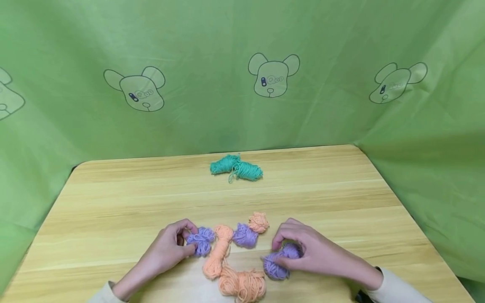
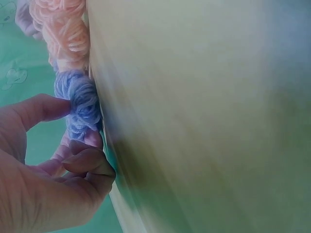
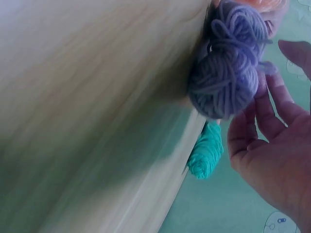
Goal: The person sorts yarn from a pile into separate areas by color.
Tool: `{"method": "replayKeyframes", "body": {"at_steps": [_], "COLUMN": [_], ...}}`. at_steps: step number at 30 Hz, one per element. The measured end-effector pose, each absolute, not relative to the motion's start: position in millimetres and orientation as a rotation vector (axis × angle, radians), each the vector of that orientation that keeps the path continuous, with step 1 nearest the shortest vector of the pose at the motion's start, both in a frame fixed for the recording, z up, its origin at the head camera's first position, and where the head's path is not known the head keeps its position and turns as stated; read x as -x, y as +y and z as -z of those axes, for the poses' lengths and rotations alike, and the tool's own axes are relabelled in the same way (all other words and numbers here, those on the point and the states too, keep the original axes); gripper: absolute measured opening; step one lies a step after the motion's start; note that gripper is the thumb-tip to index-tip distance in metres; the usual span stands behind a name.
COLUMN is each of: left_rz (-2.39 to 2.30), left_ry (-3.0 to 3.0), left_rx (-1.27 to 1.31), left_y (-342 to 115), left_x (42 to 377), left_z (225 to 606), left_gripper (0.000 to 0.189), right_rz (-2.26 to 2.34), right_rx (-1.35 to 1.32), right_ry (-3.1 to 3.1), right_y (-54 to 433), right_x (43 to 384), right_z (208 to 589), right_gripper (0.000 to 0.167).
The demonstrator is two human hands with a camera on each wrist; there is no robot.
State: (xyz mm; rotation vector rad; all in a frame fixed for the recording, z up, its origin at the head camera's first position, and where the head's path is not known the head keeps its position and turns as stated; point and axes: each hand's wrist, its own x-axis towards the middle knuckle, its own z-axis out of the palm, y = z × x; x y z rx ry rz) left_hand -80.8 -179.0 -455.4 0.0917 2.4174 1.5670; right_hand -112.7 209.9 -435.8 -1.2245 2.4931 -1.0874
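At the left end of a yarn cluster, my left hand (image 1: pixel 166 248) pinches a small purple yarn bundle (image 1: pixel 202 241) between thumb and fingers. In the left wrist view the thumb presses on this bundle's side. My right hand (image 1: pixel 310 248) curves around a larger purple yarn skein (image 1: pixel 278 264), tied in at its middle. Its fingers touch the skein's far side, while the thumb (image 3: pixel 295 54) stands slightly off it in the right wrist view. Between the hands lie a long peach skein (image 1: pixel 219 254), a wider peach skein (image 1: pixel 242 284), a purple bundle (image 1: pixel 245 235) and a small peach ball (image 1: pixel 259 222).
Two teal skeins (image 1: pixel 248 171) lie at the far edge of the wooden table (image 1: pixel 132 202). A green curtain (image 1: pixel 204 109) printed with bear heads surrounds the table at the back and sides.
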Motion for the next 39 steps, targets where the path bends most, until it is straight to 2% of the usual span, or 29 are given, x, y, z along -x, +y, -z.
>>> {"method": "replayKeyframes", "body": {"at_steps": [14,26,39], "left_rz": [-1.571,-1.571,-1.596], "left_ry": [2.415,2.405,2.437], "left_rx": [-0.083,-0.008,0.082], "left_y": [-179,-182,-181], "left_x": [81,81,79], "left_z": [456,454,453], "left_gripper": [0.030,0.027,0.029], "right_rz": [0.876,0.830,0.960], "right_rx": [1.484,1.390,1.304], "right_ry": [2.513,2.575,2.581], "right_y": [228,233,231], "right_x": [114,116,117], "right_z": [439,445,452], "right_gripper": [0.053,0.042,0.038]}}
